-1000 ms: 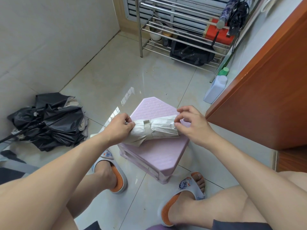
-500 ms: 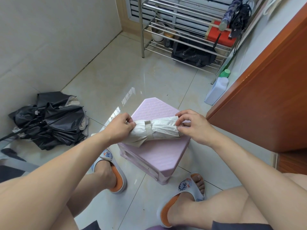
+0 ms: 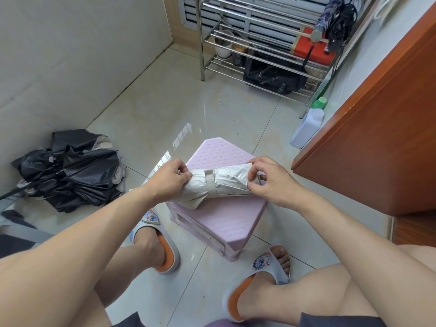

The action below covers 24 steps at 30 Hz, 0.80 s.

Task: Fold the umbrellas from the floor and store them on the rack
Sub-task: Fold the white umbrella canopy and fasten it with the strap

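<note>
Both hands' grip pinching beige umbrella (image 3: 219, 185) ends, left hand (image 3: 168, 177), right hand (image 3: 267, 180), long axis left-right across pink stool (image 3: 226, 215)

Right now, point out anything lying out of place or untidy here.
The black umbrella lies crumpled and unfolded on the floor by the left wall, its canopy bunched, far from the rack. The beige umbrella is rolled and strapped on the pink stool, gripped by left hand and right hand.

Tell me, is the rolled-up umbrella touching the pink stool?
Touching. In the head view the beige umbrella lies across the top of the pink stool, while the left hand and right hand pinch its two ends.
</note>
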Motion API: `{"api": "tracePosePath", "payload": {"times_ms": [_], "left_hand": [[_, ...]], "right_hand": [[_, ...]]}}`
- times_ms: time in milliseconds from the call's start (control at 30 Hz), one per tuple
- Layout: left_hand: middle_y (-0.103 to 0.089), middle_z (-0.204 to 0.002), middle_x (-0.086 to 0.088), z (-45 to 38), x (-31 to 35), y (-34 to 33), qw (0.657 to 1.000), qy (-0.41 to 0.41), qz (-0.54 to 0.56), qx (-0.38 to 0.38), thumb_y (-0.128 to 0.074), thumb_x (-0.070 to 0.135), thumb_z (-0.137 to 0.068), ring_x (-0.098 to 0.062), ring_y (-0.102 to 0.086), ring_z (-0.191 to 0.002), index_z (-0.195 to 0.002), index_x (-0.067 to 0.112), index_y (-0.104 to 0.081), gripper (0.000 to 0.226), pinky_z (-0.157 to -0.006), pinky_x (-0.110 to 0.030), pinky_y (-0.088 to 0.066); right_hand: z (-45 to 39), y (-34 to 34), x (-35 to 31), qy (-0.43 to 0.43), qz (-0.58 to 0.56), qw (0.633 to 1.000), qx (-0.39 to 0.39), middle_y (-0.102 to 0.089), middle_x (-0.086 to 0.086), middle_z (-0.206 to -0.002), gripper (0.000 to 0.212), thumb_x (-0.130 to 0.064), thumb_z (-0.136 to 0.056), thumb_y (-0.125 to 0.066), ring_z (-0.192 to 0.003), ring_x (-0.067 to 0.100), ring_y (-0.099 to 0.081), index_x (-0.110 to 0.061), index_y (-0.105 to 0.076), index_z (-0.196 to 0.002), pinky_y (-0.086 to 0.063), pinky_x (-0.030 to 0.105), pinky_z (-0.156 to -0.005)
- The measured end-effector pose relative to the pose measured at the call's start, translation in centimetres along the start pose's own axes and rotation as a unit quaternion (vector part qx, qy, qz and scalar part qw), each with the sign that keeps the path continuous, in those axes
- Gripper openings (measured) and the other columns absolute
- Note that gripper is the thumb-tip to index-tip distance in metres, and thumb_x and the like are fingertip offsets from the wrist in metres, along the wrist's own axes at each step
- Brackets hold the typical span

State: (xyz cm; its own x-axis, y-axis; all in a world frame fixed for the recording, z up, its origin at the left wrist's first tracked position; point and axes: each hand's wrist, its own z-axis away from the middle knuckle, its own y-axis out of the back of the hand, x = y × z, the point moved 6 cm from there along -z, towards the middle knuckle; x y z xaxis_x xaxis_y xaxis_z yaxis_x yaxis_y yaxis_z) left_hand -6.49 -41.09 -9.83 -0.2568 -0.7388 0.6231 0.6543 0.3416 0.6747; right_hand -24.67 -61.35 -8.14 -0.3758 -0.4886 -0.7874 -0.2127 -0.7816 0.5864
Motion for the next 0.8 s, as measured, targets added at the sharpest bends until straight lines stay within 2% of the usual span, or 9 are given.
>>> {"api": "tracePosePath", "payload": {"times_ms": [67, 200, 333, 500, 633, 733, 800], "left_hand": [[-0.057, -0.085, 0.004, 0.0, 0.0, 0.0, 1.000, 0.000, 0.002, 0.000, -0.058, 0.025, -0.101, -0.013, -0.050, -0.075, -0.098, 0.011, -0.061, 0.014, -0.060, -0.028, -0.035], [-0.057, -0.086, 0.003, 0.0, -0.1, 0.0, 1.000, 0.000, 0.005, -0.004, -0.058, 0.025, -0.101, -0.012, -0.049, -0.074, -0.095, 0.013, -0.060, 0.013, -0.060, -0.029, -0.035], [-0.056, -0.084, 0.004, 0.0, -0.2, 0.0, 1.000, 0.001, 0.008, -0.003, -0.057, 0.025, -0.101, -0.012, -0.049, -0.074, -0.095, 0.013, -0.060, 0.013, -0.060, -0.029, -0.035], [-0.055, -0.082, 0.005, 0.0, -0.1, 0.0, 1.000, 0.002, 0.012, -0.007, -0.056, 0.025, -0.102, -0.011, -0.048, -0.072, -0.095, 0.014, -0.058, 0.013, -0.060, -0.030, -0.035], [-0.055, -0.080, 0.004, 0.0, -0.2, -0.1, 1.000, 0.006, 0.021, -0.010, -0.057, 0.026, -0.102, -0.011, -0.048, -0.070, -0.094, 0.016, -0.058, 0.013, -0.060, -0.030, -0.035], [-0.058, -0.079, 0.002, -0.1, -0.7, 0.0, 0.998, 0.023, 0.063, -0.016, -0.057, 0.028, -0.102, -0.016, -0.050, -0.071, -0.095, 0.015, -0.059, 0.015, -0.061, -0.031, -0.036], [-0.060, -0.079, 0.001, -0.1, -0.9, 0.0, 0.996, 0.032, 0.083, -0.023, -0.058, 0.029, -0.102, -0.017, -0.050, -0.071, -0.096, 0.014, -0.060, 0.017, -0.062, -0.031, -0.037]], "right_hand": [[0.1, -0.1, 0.0, 0.001, 0.006, 1.000, -0.005, -0.055, -0.010, -0.119, 0.021, -0.007, -0.080, -0.072, -0.120, -0.002, -0.051, -0.025, -0.063, -0.079, -0.045, 0.018, -0.097], [0.1, 0.1, 0.0, 0.008, 0.019, 1.000, -0.012, -0.054, -0.011, -0.117, 0.016, -0.004, -0.079, -0.071, -0.114, -0.020, -0.044, -0.019, -0.066, -0.083, -0.046, 0.020, -0.095], [0.2, -0.2, -0.3, 0.009, 0.006, 1.000, -0.015, -0.051, -0.021, -0.114, 0.015, -0.008, -0.082, -0.073, -0.114, -0.009, -0.048, -0.021, -0.069, -0.078, -0.051, 0.025, -0.092], [-0.1, 0.9, -0.2, -0.019, -0.015, 1.000, -0.017, -0.058, -0.011, -0.122, 0.005, -0.014, -0.089, -0.073, -0.117, -0.009, -0.048, -0.018, -0.073, -0.086, -0.039, 0.020, -0.102], [-0.3, 1.2, 0.0, -0.026, 0.005, 0.999, -0.029, -0.061, -0.006, -0.126, 0.008, -0.014, -0.089, -0.072, -0.114, -0.006, -0.051, -0.021, -0.075, -0.086, -0.041, 0.023, -0.104], [-0.4, 1.2, 0.1, -0.043, -0.010, 0.999, -0.027, -0.062, -0.011, -0.123, 0.010, -0.014, -0.089, -0.072, -0.112, -0.013, -0.052, -0.022, -0.074, -0.084, -0.034, 0.006, -0.096], [-0.4, 1.2, 0.3, -0.065, -0.027, 0.997, -0.026, -0.063, -0.014, -0.121, 0.009, -0.011, -0.089, -0.070, -0.114, -0.006, -0.054, -0.017, -0.074, -0.084, -0.029, -0.003, -0.088]]}}
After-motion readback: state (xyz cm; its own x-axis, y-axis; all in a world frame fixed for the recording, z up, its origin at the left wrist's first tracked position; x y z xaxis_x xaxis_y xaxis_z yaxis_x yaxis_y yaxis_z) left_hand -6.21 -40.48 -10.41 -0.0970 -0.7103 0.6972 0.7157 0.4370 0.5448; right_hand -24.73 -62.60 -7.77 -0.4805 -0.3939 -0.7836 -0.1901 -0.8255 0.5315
